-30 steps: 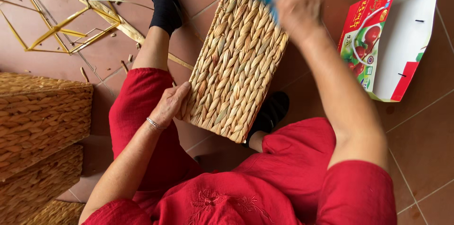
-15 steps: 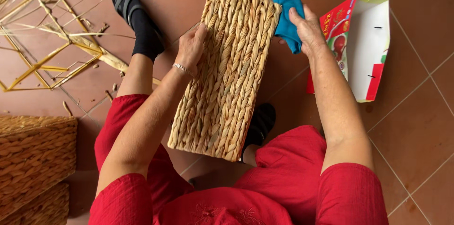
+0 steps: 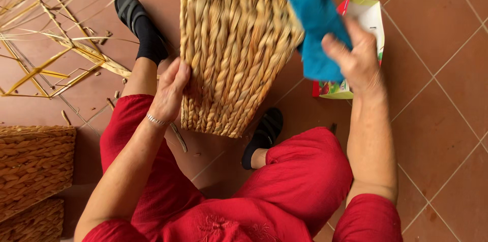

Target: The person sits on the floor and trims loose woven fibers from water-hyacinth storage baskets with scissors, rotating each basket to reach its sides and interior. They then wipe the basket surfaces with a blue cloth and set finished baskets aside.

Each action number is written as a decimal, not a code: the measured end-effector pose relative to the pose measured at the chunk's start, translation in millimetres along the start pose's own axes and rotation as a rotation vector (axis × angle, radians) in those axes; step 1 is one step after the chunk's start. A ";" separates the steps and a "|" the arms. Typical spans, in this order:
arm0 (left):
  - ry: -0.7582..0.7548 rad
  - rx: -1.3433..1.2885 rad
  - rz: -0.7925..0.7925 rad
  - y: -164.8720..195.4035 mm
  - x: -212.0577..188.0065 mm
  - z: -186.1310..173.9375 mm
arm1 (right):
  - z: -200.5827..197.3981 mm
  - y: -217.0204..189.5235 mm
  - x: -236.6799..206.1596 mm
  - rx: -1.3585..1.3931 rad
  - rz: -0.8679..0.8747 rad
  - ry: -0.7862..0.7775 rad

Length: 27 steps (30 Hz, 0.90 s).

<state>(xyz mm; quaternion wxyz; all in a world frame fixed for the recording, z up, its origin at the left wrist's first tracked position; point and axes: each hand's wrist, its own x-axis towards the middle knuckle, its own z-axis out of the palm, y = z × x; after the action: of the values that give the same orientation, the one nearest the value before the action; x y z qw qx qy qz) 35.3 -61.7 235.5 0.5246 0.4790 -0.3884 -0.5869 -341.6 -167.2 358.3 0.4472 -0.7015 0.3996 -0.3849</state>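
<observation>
A woven straw basket [image 3: 236, 43] is held up in front of me, its braided side facing the camera. My left hand [image 3: 170, 89] grips its lower left edge. My right hand [image 3: 356, 59] is closed around a blue cloth [image 3: 315, 23], which hangs against the basket's right side. I sit in red clothes, with black-socked feet on the tiled floor below the basket.
A small red, green and white cardboard box [image 3: 363, 23] lies on the tiles at right. Loose straw stalks and a thin yellow frame [image 3: 56, 38] are spread at upper left. Two more woven baskets [image 3: 33, 165] stand at the lower left edge.
The basket has come up closer to the camera. My left hand slid from its upper left side down to the lower left edge. My right hand brought the blue cloth against its right side.
</observation>
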 end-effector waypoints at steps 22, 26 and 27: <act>0.140 -0.277 0.019 20.6 -172.7 -69.0 | 205.7 -103.9 -91.4 -0.996 -0.825 -0.439; 0.297 0.055 0.007 27.8 -142.4 -40.8 | 200.9 -84.5 -64.4 -0.974 -0.883 -0.379; 0.297 0.035 0.023 25.4 -137.3 -38.4 | 195.8 -78.2 -46.0 -1.011 -0.862 -0.350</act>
<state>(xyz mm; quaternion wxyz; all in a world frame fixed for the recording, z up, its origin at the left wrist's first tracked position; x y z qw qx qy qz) 77.5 72.0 271.8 0.5745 0.5654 -0.3219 -0.4967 -166.7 -41.0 363.5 -0.0700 -0.9723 0.1370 -0.1758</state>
